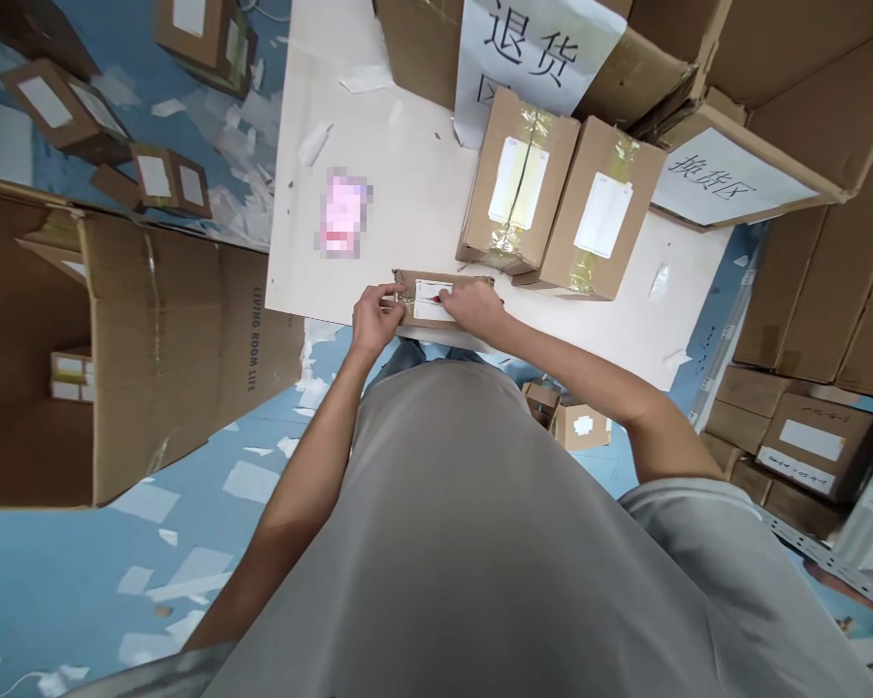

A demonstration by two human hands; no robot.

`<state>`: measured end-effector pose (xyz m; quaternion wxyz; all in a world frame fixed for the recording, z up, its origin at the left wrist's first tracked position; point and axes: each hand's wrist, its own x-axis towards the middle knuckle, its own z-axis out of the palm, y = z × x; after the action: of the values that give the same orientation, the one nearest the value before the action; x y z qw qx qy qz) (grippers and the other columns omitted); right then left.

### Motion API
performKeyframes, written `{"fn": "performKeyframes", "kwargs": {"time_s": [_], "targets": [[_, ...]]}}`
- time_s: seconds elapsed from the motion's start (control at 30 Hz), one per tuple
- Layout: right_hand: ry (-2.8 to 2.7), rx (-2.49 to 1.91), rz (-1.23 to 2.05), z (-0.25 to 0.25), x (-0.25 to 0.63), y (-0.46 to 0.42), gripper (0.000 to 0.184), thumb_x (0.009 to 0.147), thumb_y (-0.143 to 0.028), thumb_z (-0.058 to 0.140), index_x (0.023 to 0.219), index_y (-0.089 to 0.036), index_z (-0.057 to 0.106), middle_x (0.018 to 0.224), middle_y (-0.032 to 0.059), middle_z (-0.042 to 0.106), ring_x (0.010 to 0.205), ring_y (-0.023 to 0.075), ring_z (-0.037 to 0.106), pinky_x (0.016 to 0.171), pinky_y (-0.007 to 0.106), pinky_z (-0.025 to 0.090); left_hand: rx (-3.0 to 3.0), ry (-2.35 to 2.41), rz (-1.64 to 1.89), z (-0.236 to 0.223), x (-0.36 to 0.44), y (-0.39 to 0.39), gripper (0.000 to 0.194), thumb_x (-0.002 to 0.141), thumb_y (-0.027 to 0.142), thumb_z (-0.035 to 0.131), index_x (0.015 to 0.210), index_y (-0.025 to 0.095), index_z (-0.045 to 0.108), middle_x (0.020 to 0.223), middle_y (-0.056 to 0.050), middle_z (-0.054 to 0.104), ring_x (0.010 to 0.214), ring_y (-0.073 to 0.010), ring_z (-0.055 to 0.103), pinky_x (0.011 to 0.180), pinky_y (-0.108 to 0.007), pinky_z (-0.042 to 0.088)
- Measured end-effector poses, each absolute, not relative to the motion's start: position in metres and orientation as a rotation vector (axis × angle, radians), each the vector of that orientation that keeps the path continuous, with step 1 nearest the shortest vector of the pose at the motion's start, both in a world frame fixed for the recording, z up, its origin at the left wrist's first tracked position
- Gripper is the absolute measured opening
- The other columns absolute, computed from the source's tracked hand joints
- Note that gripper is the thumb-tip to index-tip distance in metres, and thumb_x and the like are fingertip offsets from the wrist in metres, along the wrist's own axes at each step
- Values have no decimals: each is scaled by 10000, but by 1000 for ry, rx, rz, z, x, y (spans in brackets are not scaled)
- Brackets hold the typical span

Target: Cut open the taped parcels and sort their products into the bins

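Observation:
In front of my waist, a small flat cardboard box (pixel 408 312) with a white label (pixel 429 310) and clear tape lies at the table's near edge. My left hand (pixel 375 318) grips its left end, fingertips and thumb on the taped part. Over the right half of the box, my right hand (pixel 474 308) is closed around a small red thing (pixel 437 299), whose tip points left across the label. Most of that thing is hidden in the fist, so its kind does not show.
Two taped, labelled boxes (pixel 524 189) (pixel 595 208) stand on the white table (pixel 400 165), before large open cartons with paper signs (pixel 534 58). A blurred pink item (pixel 344 213) lies left. A big open carton (pixel 181 330) stands at left; paper scraps litter the blue floor (pixel 58 562).

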<state>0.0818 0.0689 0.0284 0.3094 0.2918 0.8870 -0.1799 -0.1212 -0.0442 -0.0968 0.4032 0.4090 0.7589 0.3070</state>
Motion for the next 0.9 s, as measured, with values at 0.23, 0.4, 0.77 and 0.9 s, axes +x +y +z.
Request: {"fn": "performKeyframes", "kwargs": {"time_s": [0.23,0.4,0.77,0.9], "targets": [[2145,913,-303,65,163,71,465,1146,7,376,1431,-30,741,1307,299,821,1210,339,824,832,358,501,1010,1930,778,-94,-113,-43,389,907,213,681,1249,210,864,1289,-100,794,940,-229,777,946,-379,640],[2115,921,-288,66,175,68,477,1171,-23,340,1474,-62,706,1369,278,790,1268,331,782,850,347,471,1011,1952,756,-95,-109,-42,362,922,228,697,1249,227,853,1279,-93,802,939,-235,779,977,-390,644],[2210,1546,-767,75,155,1,533,1256,-338,291,1724,-194,501,1438,194,793,1192,344,782,936,374,564,1056,1886,735,-89,-109,-54,303,977,341,726,1264,253,773,1340,-103,813,963,-246,787,957,-407,650],[2187,1607,-1138,42,116,-14,568,1174,-265,348,1703,-116,492,1350,204,838,1171,387,794,993,468,620,1048,1796,723,-90,-133,-45,206,1028,419,688,1145,253,722,1217,-75,841,954,-236,777,869,-359,639]]}}
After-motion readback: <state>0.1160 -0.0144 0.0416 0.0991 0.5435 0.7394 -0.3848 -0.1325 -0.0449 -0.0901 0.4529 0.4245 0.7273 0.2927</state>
